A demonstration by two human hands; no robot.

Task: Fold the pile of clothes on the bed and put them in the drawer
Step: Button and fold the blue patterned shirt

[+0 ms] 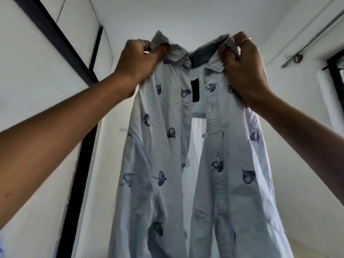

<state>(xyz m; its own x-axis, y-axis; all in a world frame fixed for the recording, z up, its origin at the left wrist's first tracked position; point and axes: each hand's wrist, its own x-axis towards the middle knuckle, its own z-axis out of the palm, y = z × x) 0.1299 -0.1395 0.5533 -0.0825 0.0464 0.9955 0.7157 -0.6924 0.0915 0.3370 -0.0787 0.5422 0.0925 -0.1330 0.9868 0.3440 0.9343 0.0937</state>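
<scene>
White walls are filling the frame; a black beam is slanting across the upper left, a metal rod crossing the upper right above a dark-framed window.

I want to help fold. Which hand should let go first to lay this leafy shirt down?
Neither is clearly better placed. The left hand and right hand each grip one side of the shirt at the collar, at about the same height. The shirt hangs open and unbuttoned, so probably both should lower it together.

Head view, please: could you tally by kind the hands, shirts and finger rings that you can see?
Hands: 2, left hand and right hand
Shirts: 1, pale blue leaf-print shirt
Rings: 2, one on each hand
Total: 5
</scene>
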